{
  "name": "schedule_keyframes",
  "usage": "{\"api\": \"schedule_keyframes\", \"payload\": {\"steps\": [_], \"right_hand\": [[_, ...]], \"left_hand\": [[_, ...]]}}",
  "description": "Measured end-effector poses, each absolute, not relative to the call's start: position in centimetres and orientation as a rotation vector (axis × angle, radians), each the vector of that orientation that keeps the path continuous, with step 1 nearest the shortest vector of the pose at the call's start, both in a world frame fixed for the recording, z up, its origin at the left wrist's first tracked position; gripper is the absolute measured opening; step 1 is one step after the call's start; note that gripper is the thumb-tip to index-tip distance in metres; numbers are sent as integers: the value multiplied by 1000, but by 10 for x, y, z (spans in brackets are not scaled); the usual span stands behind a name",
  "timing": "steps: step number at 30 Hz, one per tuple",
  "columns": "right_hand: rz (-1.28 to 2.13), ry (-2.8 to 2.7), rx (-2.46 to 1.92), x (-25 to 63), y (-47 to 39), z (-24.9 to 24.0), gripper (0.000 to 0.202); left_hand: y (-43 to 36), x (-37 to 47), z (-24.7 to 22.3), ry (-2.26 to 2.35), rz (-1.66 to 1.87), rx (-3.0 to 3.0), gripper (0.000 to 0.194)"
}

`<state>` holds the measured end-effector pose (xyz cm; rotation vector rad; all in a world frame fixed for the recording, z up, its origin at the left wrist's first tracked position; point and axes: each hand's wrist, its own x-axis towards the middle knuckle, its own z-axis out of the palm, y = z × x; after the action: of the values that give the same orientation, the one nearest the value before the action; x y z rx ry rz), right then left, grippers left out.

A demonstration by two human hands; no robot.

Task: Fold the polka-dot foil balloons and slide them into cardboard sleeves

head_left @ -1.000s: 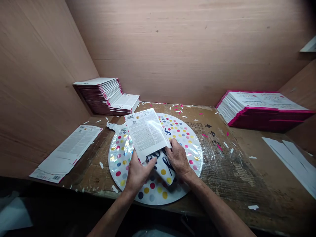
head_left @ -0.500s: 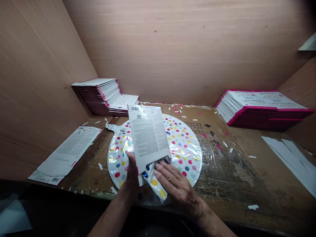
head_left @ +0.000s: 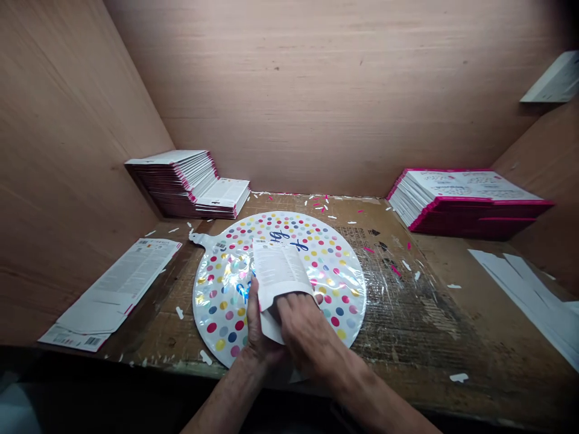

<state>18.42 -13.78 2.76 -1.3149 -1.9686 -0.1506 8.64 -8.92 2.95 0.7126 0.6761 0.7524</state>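
Two hands worked on one printed envelope (head_left: 283, 269), held over the dotted balloon (head_left: 340, 259) at mid-bench. Couldn't tell if it touched the balloon.

Your left hand (head_left: 259, 337) gripped the envelope by its left edge, thumb up along the side, rest of the hand underneath. Likely reason: back the card so it couldn't fold away while the other side got pushed. Your right hand (head_left: 305, 331) had its fingers inside the mouth, which faced you. Tips hidden, so no call on whether they pinched anything. Mouth toward you probably gave the straightest reach in. A fingertip showed at the right edge; couldn't tell whose.

Balloon lay flat, neck off to the left, lettering partly covered by the envelope. Flat was probably the stable way to park it, and it gave you a smooth surface over the taped cardboard (head_left: 389, 337).

Left stack (head_left: 194, 185) sat near the back corner, right stack (head_left: 470, 202) on the other side; walls likely helped keep them from sliding. Loose envelopes (head_left: 113, 289) lay by your left forearm side, apart from the stacks, within easy reach. White strips (head_left: 520, 295) lay far right, small pink scraps (head_left: 396, 270) scattered between.
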Motion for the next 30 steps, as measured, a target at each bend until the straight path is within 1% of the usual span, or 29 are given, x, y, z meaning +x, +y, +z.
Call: {"api": "schedule_keyframes", "payload": {"steps": [2, 3, 6, 8, 9, 10, 12, 14, 16, 22, 30], "right_hand": [[-252, -2064, -1244, 190, -155, 21, 36], [-315, -2107, -1245, 194, -165, 15, 35], [-412, -2156, -1331, 207, -189, -7, 32], [-376, -2179, -1310, 215, -198, -14, 30], [-339, -2178, -1285, 219, -201, -13, 29], [-287, -2166, -1266, 223, -202, -10, 28], [-179, -2124, -1257, 231, -203, -1, 23], [-137, -2077, -1319, 239, -201, 6, 18], [-180, -2086, -1403, 247, -198, 8, 18], [-279, -2286, -1386, 252, -187, -4, 25], [-356, -2359, -1409, 239, -174, -3, 21]], "left_hand": [[-79, 68, 33, 784, 678, 818, 95], [-75, 59, 35, 889, 595, 930, 89], [-64, 42, 42, 1429, 340, 1496, 63], [-60, 45, 43, 1721, 383, 1952, 49], [-59, 50, 41, 1731, 478, 2168, 42], [-58, 56, 38, 1628, 585, 2361, 33], [-57, 70, 26, 1207, 665, 2639, 24], [-58, 82, 12, 869, 594, 2742, 28], [-59, 90, -1, 763, 506, 2746, 32], [-66, 97, -10, 790, 471, 2718, 35], [-70, 98, -8, 885, 486, 2699, 37]]}}
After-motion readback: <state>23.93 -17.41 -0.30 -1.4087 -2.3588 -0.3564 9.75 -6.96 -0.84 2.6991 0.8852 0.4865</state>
